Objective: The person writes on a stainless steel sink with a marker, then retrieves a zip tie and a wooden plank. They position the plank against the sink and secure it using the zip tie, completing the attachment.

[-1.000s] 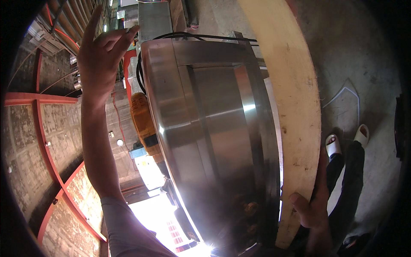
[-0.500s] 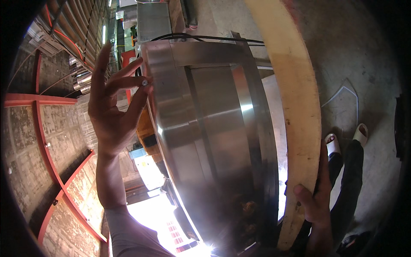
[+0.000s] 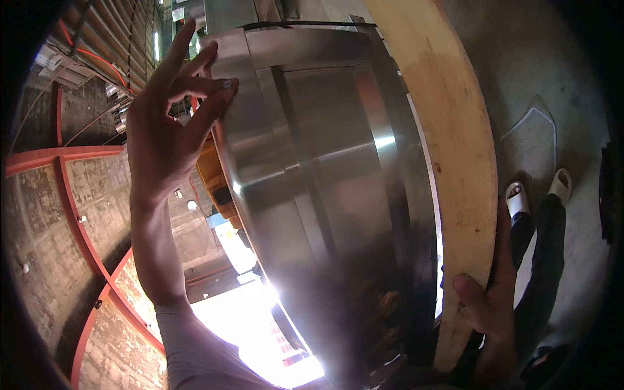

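Observation:
My left hand [image 3: 166, 120] is raised at the upper left, thumb and index finger pinched on a small round metal piece [image 3: 227, 84] that looks like a screw head. Its other fingers stretch upward beside the edge of a large brushed stainless-steel panel [image 3: 273, 143] with a recessed middle section. At the lower right, my right hand [image 3: 487, 302] grips the edge of a long pale wooden board [image 3: 455, 169], thumb on the near face and fingers mostly hidden behind it. The board stands alongside the panel's right side.
Red metal framing [image 3: 71, 201] crosses a rough wall at the left. A black cable [image 3: 312, 24] runs over the panel's far end. On the concrete floor at the right lies a thin white strip [image 3: 556, 133], near feet in pale slippers [image 3: 517, 200]. An orange-yellow object [image 3: 211, 166] sits behind the panel.
The view has shifted, so the panel sits higher in the picture. My left hand has moved up and over the panel's edge, still pinching the small metal piece. My right hand keeps hold of the board.

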A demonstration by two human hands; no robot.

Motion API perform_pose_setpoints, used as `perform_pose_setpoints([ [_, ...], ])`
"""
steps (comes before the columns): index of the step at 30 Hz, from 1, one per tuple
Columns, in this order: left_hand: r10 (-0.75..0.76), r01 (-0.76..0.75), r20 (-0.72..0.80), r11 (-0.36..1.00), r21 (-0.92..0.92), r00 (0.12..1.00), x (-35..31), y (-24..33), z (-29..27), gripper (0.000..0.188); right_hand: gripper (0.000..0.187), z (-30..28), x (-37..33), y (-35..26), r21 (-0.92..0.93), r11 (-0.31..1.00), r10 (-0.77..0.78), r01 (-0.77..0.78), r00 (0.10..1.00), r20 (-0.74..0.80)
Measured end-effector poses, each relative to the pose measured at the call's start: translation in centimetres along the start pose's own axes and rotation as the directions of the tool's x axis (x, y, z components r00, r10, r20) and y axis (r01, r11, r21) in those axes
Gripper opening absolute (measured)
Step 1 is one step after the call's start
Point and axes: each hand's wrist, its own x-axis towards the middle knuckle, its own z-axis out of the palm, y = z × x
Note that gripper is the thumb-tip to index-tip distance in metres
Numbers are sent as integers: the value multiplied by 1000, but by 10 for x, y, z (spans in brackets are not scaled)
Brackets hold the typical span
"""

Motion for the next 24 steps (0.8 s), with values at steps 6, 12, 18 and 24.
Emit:
perform_pose_setpoints([
  [6, -40, 47, 58, 993, -111, 997, 5, -10, -1, 65, 102, 9, -3, 4, 31, 999, -44, 42, 998, 41],
  [12, 6, 2, 70, 993, -115, 998, 8, -16, -1, 72, 102, 11, -5, 5, -110, 994, -4, 21, 988, 153],
  [18, 3, 18, 124, 986, -166, 992, 11, -16, -3, 73, 105, 7, -9, 1, -180, 980, 138, -89, 948, 286],
  [24, 44, -40, 122, 999, -35, 992, 10, -13, -4, 73, 108, 13, -15, -1, -257, 943, 294, -211, 889, 351],
])
